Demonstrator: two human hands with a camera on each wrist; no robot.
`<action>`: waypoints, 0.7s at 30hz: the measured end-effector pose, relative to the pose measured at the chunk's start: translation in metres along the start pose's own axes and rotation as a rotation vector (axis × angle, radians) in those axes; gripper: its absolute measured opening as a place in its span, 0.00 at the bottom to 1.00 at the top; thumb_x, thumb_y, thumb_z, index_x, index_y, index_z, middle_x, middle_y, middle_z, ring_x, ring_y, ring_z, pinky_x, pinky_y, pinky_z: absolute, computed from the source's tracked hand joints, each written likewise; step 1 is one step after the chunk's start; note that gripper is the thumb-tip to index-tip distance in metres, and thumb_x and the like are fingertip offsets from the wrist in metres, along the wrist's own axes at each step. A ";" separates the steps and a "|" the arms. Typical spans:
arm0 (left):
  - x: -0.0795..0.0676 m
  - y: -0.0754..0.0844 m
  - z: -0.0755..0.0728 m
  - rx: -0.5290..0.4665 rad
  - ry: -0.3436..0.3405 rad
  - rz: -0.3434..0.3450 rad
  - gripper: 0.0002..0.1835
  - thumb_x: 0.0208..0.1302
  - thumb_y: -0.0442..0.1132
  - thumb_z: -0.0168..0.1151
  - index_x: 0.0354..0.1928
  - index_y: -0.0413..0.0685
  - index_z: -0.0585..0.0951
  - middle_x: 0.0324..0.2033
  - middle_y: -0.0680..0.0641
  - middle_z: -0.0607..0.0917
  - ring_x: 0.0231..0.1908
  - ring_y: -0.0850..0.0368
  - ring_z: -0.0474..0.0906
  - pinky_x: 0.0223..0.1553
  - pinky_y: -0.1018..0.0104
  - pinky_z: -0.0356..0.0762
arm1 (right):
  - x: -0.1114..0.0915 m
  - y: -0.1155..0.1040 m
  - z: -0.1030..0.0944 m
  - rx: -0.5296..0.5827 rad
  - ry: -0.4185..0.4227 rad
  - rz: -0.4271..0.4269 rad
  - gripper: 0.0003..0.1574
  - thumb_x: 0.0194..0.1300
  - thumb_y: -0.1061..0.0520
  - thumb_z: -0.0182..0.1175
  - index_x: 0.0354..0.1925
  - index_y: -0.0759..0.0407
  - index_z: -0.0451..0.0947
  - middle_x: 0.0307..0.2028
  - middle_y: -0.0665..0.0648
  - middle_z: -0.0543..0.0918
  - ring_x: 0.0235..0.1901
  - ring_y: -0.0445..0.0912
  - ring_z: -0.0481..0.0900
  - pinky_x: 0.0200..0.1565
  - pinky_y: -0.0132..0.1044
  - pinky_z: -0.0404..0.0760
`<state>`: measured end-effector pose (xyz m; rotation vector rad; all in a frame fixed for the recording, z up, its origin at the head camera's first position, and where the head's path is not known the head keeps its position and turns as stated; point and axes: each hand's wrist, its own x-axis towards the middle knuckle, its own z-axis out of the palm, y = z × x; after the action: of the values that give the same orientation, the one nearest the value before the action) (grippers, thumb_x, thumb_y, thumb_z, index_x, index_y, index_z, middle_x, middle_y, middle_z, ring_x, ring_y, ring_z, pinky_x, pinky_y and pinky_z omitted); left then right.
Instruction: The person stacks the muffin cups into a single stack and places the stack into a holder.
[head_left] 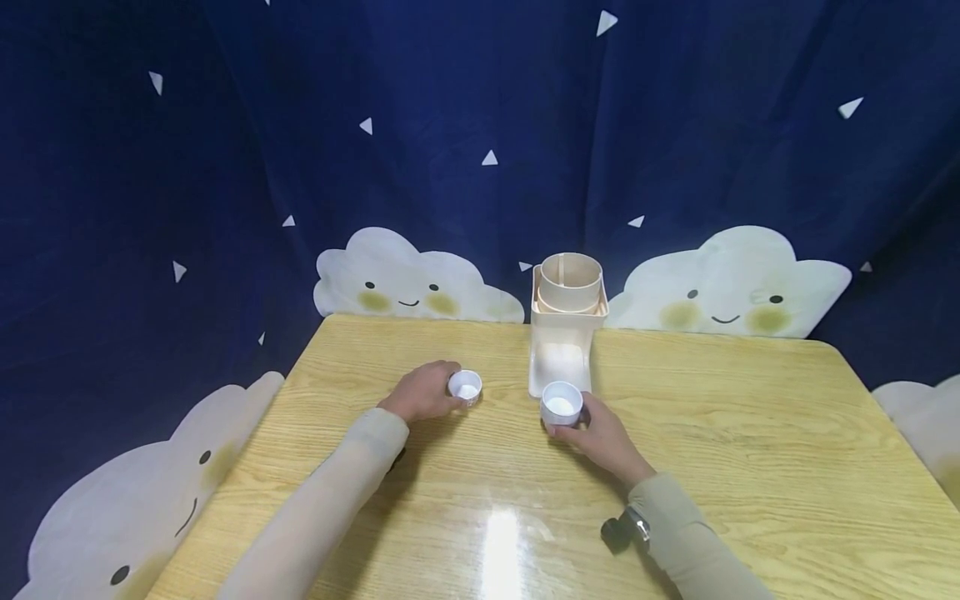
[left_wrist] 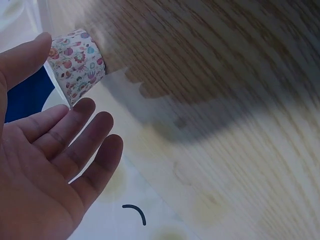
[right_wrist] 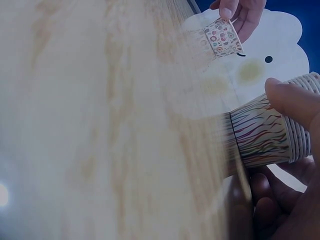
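Observation:
My left hand [head_left: 427,393] holds a small paper cup [head_left: 466,388] between thumb and fingers, left of the table's middle. In the left wrist view, the floral print of this cup [left_wrist: 79,62] shows, and its base appears to meet the tabletop. To the right, my right hand [head_left: 607,440] grips a stack of paper cups [head_left: 561,405], thumb on one side and fingers on the other. Several nested rims and a wavy coloured stripe pattern mark the stack [right_wrist: 262,131] in the right wrist view; it seems to stand on the table.
Just behind the stack stands a cream-coloured holder [head_left: 566,325] with a round open tube on top. The wooden table [head_left: 750,450] has its far edge against a dark blue curtain [head_left: 450,108] with cloud shapes [head_left: 408,279].

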<state>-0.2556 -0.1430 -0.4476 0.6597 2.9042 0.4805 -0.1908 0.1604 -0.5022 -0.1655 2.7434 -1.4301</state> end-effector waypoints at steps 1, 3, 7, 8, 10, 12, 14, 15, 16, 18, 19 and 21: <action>0.000 0.000 0.000 -0.002 0.001 -0.001 0.17 0.57 0.49 0.72 0.39 0.46 0.79 0.30 0.53 0.80 0.31 0.58 0.72 0.34 0.64 0.71 | 0.000 0.000 0.000 0.000 -0.003 0.002 0.42 0.54 0.48 0.74 0.62 0.63 0.71 0.59 0.65 0.80 0.60 0.59 0.77 0.64 0.58 0.73; 0.001 0.001 0.000 -0.004 0.003 -0.003 0.17 0.57 0.49 0.73 0.38 0.46 0.80 0.29 0.53 0.80 0.30 0.58 0.71 0.33 0.64 0.70 | -0.001 -0.001 0.000 -0.001 -0.001 0.002 0.42 0.54 0.48 0.74 0.62 0.63 0.71 0.59 0.66 0.80 0.61 0.60 0.77 0.65 0.58 0.72; 0.001 0.002 -0.001 -0.007 0.000 -0.007 0.16 0.56 0.48 0.73 0.37 0.46 0.80 0.28 0.53 0.78 0.29 0.58 0.69 0.33 0.64 0.69 | -0.002 -0.002 0.000 -0.018 0.007 -0.010 0.42 0.54 0.49 0.74 0.61 0.65 0.71 0.58 0.68 0.80 0.60 0.62 0.77 0.64 0.59 0.72; 0.001 0.002 -0.001 -0.007 -0.003 -0.007 0.16 0.56 0.48 0.73 0.36 0.45 0.80 0.27 0.53 0.77 0.29 0.58 0.69 0.32 0.64 0.68 | -0.002 -0.002 0.000 -0.018 0.010 -0.012 0.42 0.54 0.49 0.74 0.61 0.66 0.71 0.58 0.68 0.80 0.60 0.62 0.77 0.64 0.60 0.72; 0.002 0.002 0.000 -0.006 -0.008 -0.009 0.17 0.56 0.49 0.72 0.36 0.45 0.79 0.27 0.53 0.77 0.29 0.58 0.69 0.32 0.65 0.68 | -0.002 -0.002 -0.001 -0.020 0.011 -0.013 0.43 0.53 0.49 0.74 0.61 0.66 0.71 0.58 0.68 0.80 0.60 0.62 0.77 0.64 0.60 0.72; 0.004 0.001 0.001 -0.006 -0.010 -0.010 0.18 0.56 0.51 0.72 0.36 0.46 0.79 0.27 0.53 0.77 0.29 0.58 0.70 0.32 0.65 0.69 | -0.001 -0.001 -0.001 -0.017 0.012 -0.014 0.42 0.53 0.49 0.74 0.61 0.65 0.71 0.58 0.68 0.80 0.60 0.62 0.77 0.64 0.60 0.72; 0.005 0.001 0.002 -0.008 -0.010 -0.010 0.18 0.56 0.51 0.72 0.37 0.46 0.79 0.28 0.53 0.78 0.29 0.58 0.71 0.32 0.65 0.70 | -0.001 0.000 -0.001 -0.013 0.013 -0.011 0.42 0.53 0.50 0.74 0.61 0.65 0.71 0.58 0.67 0.80 0.61 0.62 0.77 0.64 0.59 0.72; 0.005 0.000 0.002 -0.010 -0.010 -0.011 0.18 0.56 0.52 0.71 0.38 0.46 0.79 0.28 0.53 0.78 0.30 0.59 0.72 0.32 0.65 0.71 | 0.000 0.000 -0.001 -0.013 0.012 -0.011 0.42 0.53 0.50 0.74 0.61 0.65 0.71 0.59 0.67 0.80 0.61 0.61 0.76 0.65 0.59 0.72; 0.006 0.000 0.003 -0.012 -0.010 -0.013 0.18 0.56 0.52 0.71 0.38 0.46 0.80 0.29 0.53 0.79 0.30 0.58 0.72 0.33 0.64 0.72 | 0.000 0.001 0.000 -0.011 0.011 -0.011 0.42 0.53 0.50 0.74 0.62 0.65 0.71 0.59 0.67 0.80 0.61 0.61 0.76 0.65 0.59 0.72; 0.006 0.001 0.003 -0.017 -0.010 -0.018 0.19 0.56 0.52 0.71 0.40 0.46 0.81 0.32 0.51 0.82 0.32 0.58 0.74 0.35 0.63 0.74 | 0.001 0.001 0.000 -0.005 0.010 -0.009 0.42 0.53 0.50 0.74 0.62 0.65 0.71 0.59 0.67 0.80 0.61 0.61 0.76 0.65 0.58 0.72; 0.006 0.002 0.003 -0.022 -0.010 -0.022 0.19 0.56 0.52 0.71 0.42 0.46 0.81 0.34 0.51 0.83 0.33 0.58 0.75 0.37 0.62 0.75 | 0.001 0.001 0.000 -0.002 0.008 -0.009 0.42 0.53 0.50 0.74 0.62 0.65 0.71 0.59 0.66 0.80 0.62 0.61 0.76 0.65 0.58 0.72; 0.007 0.003 0.002 -0.029 -0.007 -0.031 0.21 0.56 0.52 0.72 0.44 0.46 0.82 0.36 0.49 0.85 0.35 0.57 0.76 0.39 0.60 0.77 | 0.001 0.002 0.000 0.006 0.006 -0.008 0.42 0.53 0.50 0.74 0.62 0.65 0.71 0.59 0.66 0.80 0.62 0.61 0.76 0.66 0.58 0.72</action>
<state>-0.2600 -0.1370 -0.4492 0.6103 2.8901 0.5142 -0.1920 0.1611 -0.5035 -0.1721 2.7463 -1.4429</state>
